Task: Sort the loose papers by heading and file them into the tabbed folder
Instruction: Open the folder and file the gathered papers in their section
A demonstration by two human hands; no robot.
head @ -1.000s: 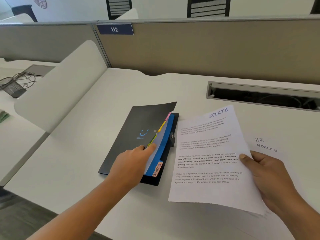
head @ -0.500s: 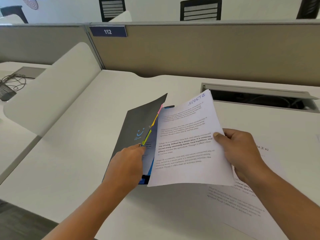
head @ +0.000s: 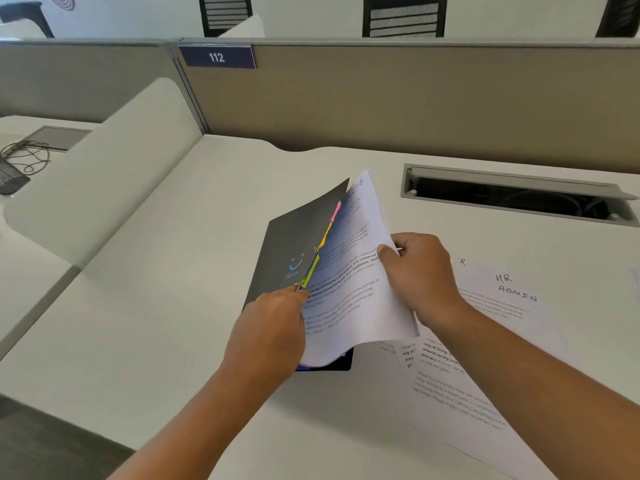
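A dark tabbed folder with pink, orange and green tabs lies mid-desk, its front cover raised. My left hand grips the cover and upper dividers at the green tab, holding them lifted. My right hand pinches the right edge of the sheet headed SPORTS, whose left edge sits inside the folder under the lifted dividers. The sheet curves upward on the right. To the right, flat on the desk, lies a sheet headed HR ADMIN, with another printed sheet partly under my right forearm.
The white desk ends at a tan partition marked 112. An open cable tray slot is set into the desk at the back right. A white curved divider bounds the left side. Cables lie on the neighbouring desk.
My right hand carried the SPORTS sheet leftward from the desk into the folder. My left hand lifted the cover and dividers higher.
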